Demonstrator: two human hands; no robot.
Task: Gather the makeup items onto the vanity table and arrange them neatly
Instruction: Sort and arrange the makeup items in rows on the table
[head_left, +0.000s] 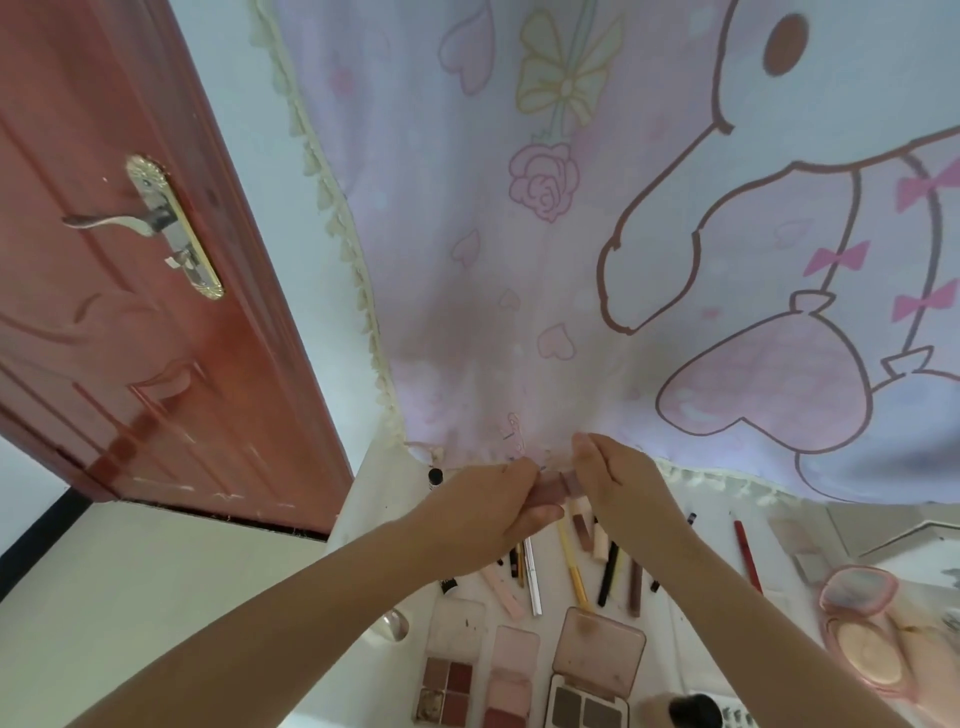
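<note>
Nearest on the white desk (691, 644) lie three open palettes (592, 670); beyond them a row of pencils (574, 569). Farther, left hand (483, 512) and right hand (618, 486) pinch what seems a pinkish lip tube (551, 491) below the cartoon curtain (597, 234).

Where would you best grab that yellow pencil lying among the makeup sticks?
Pinch the yellow pencil at its lower half, coming from above. That end lies bare on the table, with small gaps to the neighbouring sticks, while its upper end runs under the hands.
</note>
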